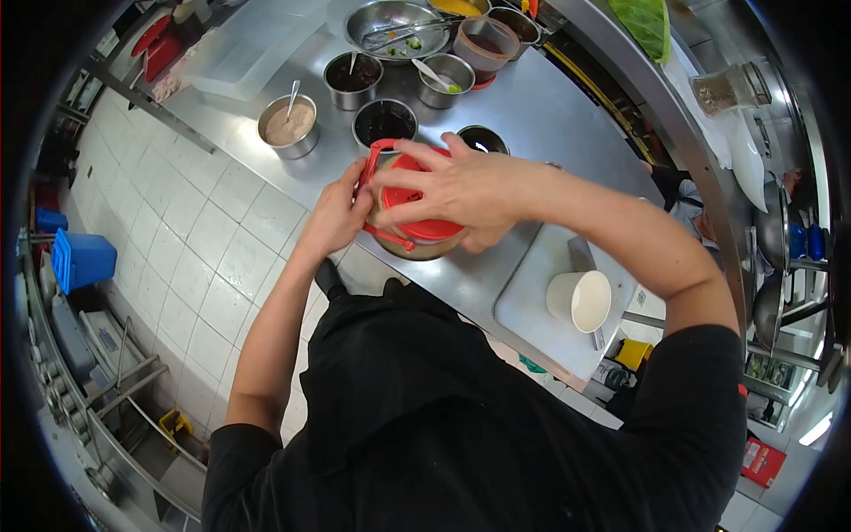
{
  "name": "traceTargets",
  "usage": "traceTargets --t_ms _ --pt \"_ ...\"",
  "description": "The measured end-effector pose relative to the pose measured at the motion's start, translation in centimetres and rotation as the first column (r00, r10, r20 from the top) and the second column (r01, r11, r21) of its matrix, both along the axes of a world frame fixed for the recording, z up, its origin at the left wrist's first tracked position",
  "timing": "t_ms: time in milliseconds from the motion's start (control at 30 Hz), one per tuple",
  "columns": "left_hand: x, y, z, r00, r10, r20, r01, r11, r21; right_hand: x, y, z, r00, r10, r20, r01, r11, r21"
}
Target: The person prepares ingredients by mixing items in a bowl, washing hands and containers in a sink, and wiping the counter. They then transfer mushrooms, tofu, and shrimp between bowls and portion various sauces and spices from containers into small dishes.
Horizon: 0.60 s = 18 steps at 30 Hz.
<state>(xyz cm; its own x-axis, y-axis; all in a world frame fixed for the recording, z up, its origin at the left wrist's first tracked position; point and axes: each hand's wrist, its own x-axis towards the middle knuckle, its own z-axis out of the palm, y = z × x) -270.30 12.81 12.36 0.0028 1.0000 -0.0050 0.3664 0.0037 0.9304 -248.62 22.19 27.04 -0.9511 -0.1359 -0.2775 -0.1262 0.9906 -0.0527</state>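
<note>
Just in front of my body, a round tub with a red lid (431, 222) stands near the edge of the steel table, its body mostly hidden under my hands. My left hand (337, 211) is closed on a red strip (376, 158) at the tub's left side, which runs up and over toward the lid. From above, my right hand (461, 191) grips the lid, its fingers curled across the top. Right behind the tub sits a steel pot of dark sauce (385, 122).
On the steel table (554, 115) are a pot of pinkish-beige paste with a spoon (289, 124), a dark-filled pot (353, 82), a steel bowl (399, 31) and a clear plastic tub (486, 44). A white cup (581, 300) rests on a white cutting board (523, 301) at right.
</note>
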Motion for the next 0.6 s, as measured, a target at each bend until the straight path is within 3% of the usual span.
traceTargets --t_ms 67,100,133,200,233,300,333,433,500,600 --pt "-0.2 -0.1 -0.6 1.0 0.003 -0.014 -0.004 1.0 -0.022 -0.7 -1.9 0.8 0.879 -0.433 -0.201 0.44 0.898 -0.013" --pt "-0.3 0.1 -0.7 1.0 -0.011 -0.021 0.01 1.0 -0.014 -1.5 -2.6 0.9 0.871 -0.444 -0.21 0.452 0.892 -0.009" --pt "-0.3 0.1 -0.6 1.0 -0.002 -0.009 0.002 1.0 0.004 -2.4 -3.4 0.9 0.74 -0.67 -0.067 0.672 0.74 0.02" --pt "-0.2 0.3 -0.3 0.998 -0.014 0.057 0.014 1.0 0.008 -2.9 -3.6 -0.2 0.538 -0.827 0.162 0.83 0.554 0.069" --pt "-0.3 0.2 0.0 0.998 -0.033 0.047 0.032 0.999 0.008 -2.9 -3.6 -0.2 0.524 -0.837 0.157 0.841 0.538 0.061" --pt "-0.4 0.3 0.5 0.999 -0.03 0.037 0.031 0.999 -0.032 -2.4 -3.4 0.1 0.694 -0.71 0.119 0.718 0.695 -0.036" --pt "-0.6 0.4 0.5 0.998 -0.047 0.049 0.049 0.998 -0.033 -2.1 -2.9 0.2 0.683 -0.721 0.112 0.728 0.684 -0.036" --pt "-0.8 0.8 0.9 0.997 -0.058 0.047 0.061 0.996 -0.069 -1.0 -0.9 0.1 0.958 -0.282 0.048 0.286 0.954 -0.093" --pt "-1.4 0.9 1.1 0.995 -0.097 0.015 0.098 0.993 -0.07 -0.7 -1.2 0.2 0.962 -0.273 0.03 0.275 0.958 -0.087" --pt "-3.4 1.6 2.5 0.993 -0.105 -0.057 0.102 0.993 -0.062 -1.7 -2.3 1.6 0.738 -0.674 -0.022 0.67 0.736 -0.096"
